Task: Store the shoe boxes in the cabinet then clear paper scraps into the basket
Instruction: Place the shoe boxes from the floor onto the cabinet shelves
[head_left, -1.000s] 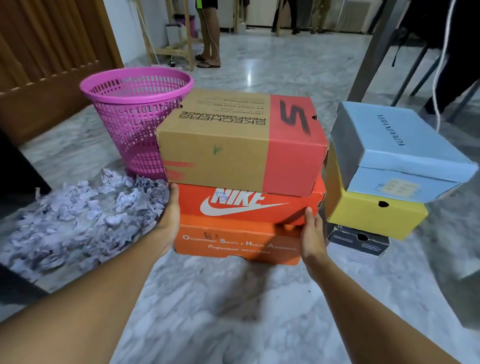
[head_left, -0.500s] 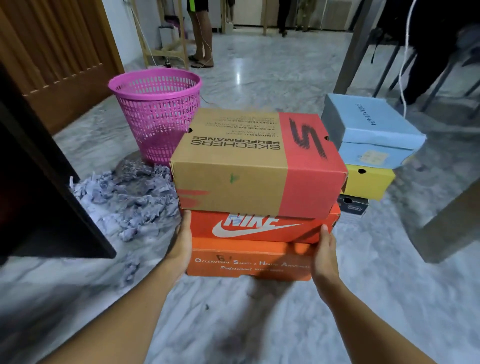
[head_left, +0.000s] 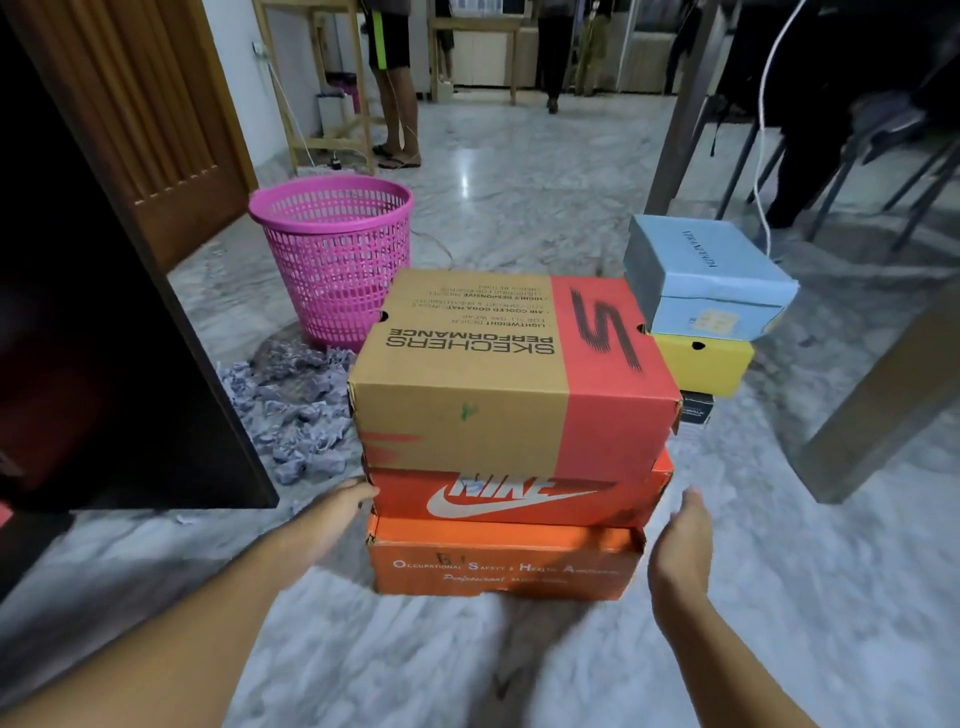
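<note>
Beside the cabinet (head_left: 130, 312), open-palmed left hand (head_left: 337, 512) and right hand (head_left: 680, 551) are flanking the three-box stack (head_left: 511, 441), best gripped low and level.

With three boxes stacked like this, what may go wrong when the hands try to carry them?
1. The right hand is off the stack while the left hand touches only the Nike box; a one-sided push may slide it.
2. The larger Skechers box on top overhangs and may tip.
3. The paper scraps lie beside the dark cabinet; a foot may slip on them.
</note>
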